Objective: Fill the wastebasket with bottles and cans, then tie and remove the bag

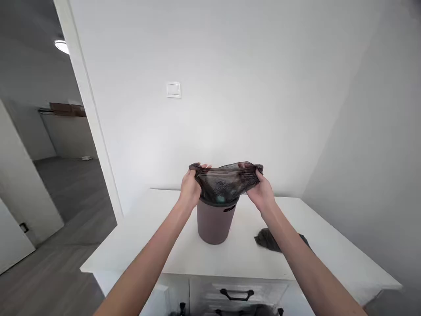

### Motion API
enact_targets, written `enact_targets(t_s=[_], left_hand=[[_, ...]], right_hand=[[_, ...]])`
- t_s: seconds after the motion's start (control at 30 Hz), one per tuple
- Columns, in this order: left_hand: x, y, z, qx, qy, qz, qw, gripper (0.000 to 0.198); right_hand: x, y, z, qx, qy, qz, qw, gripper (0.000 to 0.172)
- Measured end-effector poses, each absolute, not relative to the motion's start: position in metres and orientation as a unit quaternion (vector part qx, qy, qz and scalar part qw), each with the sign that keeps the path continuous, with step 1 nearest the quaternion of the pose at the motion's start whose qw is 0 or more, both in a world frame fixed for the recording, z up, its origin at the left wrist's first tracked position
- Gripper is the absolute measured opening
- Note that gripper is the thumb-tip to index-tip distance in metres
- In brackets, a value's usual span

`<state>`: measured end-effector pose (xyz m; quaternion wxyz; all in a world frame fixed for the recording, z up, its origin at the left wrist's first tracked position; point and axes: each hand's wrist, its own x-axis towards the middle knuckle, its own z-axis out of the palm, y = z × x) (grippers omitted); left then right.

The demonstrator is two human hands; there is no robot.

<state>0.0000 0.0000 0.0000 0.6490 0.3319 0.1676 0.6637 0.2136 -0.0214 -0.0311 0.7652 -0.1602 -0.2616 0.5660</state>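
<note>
Gripping the left edge of a thin black plastic bag (220,182) with the left hand (190,188), closed firmly on the film; gripping the right edge likewise with the right hand (262,193). Stretched between both, over the mauve bin (214,224), and overlapping its dark rim (217,204). Showing low on the film a small green patch (220,199), too blurred to identify as print. Bearing below the rim, toward the right, a dark elongated mark (229,209), too small to read. Standing upright on the white cabinet top (184,261). Lying to the right, partly behind the right forearm (291,254): crumpled dark material (268,239). Fitted below: black drawer handle (237,298). Mounted on the wall (246,109) behind: white switch (173,90).
</note>
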Motion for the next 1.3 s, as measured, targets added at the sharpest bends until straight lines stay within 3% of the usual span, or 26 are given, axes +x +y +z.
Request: enact_targets(t_s=[0.07,0.17,0.5,0.7,0.83,1.0,1.17,1.23,1.3], left_hand=[[-0.003,0.001,0.006,0.328,0.153,0.662,0.656,0.007],[-0.008,0.002,0.013,0.364,0.148,0.665,0.635,0.003],[-0.051,-0.025,0.001,0.661,0.253,0.622,0.334,0.036],[-0.077,-0.050,-0.014,0.724,0.301,0.548,0.292,0.033],[-0.087,-0.054,-0.022,0.758,0.323,0.509,0.250,0.042],[-0.105,-0.044,-0.030,0.825,0.343,0.441,0.082,0.028],[-0.120,-0.041,-0.027,0.789,0.344,0.504,-0.069,0.018],[-0.125,-0.046,-0.024,0.755,0.360,0.543,-0.074,0.017],[-0.130,-0.052,-0.020,0.747,0.374,0.549,-0.006,0.022]], right_hand=[[0.210,-0.021,-0.026,-0.131,-0.263,0.564,0.771,0.008],[0.204,-0.017,-0.016,-0.099,-0.270,0.564,0.774,0.016],[0.185,0.011,0.058,-0.074,-0.255,0.557,0.787,0.026],[0.168,0.003,0.114,-0.031,-0.250,0.559,0.790,0.031],[0.161,-0.014,0.146,0.008,-0.250,0.556,0.793,0.034],[0.169,-0.032,0.173,0.027,-0.299,0.520,0.800,0.033],[0.177,-0.049,0.187,0.034,-0.323,0.485,0.812,0.034],[0.180,-0.056,0.190,0.047,-0.322,0.477,0.816,0.034],[0.184,-0.064,0.189,0.051,-0.324,0.472,0.818,0.032]])
